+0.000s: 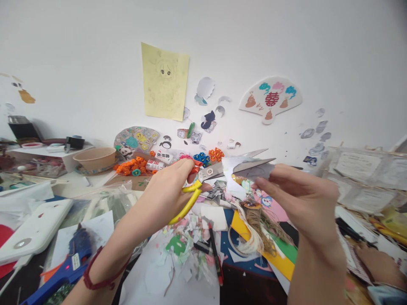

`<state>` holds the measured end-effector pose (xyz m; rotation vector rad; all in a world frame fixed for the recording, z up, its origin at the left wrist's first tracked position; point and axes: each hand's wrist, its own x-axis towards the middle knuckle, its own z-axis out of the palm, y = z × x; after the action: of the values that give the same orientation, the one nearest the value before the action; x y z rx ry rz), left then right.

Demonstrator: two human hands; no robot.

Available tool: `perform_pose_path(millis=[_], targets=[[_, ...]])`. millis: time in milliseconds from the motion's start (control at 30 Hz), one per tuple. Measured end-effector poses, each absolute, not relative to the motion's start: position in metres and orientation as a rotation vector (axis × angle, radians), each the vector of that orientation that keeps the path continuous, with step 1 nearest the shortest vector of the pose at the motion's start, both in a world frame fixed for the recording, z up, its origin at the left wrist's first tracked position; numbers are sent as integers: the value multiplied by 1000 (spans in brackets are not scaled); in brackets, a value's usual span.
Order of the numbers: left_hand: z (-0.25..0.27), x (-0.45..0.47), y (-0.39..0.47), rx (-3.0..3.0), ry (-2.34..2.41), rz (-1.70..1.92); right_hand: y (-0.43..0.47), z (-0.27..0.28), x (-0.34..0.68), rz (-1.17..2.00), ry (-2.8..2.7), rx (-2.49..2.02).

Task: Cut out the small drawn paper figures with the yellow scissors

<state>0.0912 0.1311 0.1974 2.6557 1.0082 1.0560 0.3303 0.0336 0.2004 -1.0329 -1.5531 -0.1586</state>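
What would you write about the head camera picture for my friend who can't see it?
A person's left grip holds open scissors with yellow and red-orange handles, their blades around paper that the right grip holds. Below lie colorful paper scraps; behind, a yellow drawing and fan-shaped cutout are on a white wall.

Bare hands (168,183) and forearms (127,239) (dark red cord bracelet (87,276) on the left)

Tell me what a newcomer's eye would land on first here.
Probably the yellow-and-red scissors in the left grip, near the center, open at the paper in the right grip. Above, a yellow drawing sheet hangs on the wall, left of a fan-shaped cutout. Below lie paper scraps.
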Motion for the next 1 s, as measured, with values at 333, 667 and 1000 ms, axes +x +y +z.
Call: perform_pose_path(millis=[333, 667, 1000], targets=[[198, 91, 130, 2632, 1023, 1062, 35, 199, 331, -184, -1556, -1075], [197, 91, 131, 2640, 1056, 1059, 36, 197, 333, -181, -1556, -1074], [196, 91, 131, 2682, 1133, 1091, 39, 194, 329, -223, -1584, -1096]])
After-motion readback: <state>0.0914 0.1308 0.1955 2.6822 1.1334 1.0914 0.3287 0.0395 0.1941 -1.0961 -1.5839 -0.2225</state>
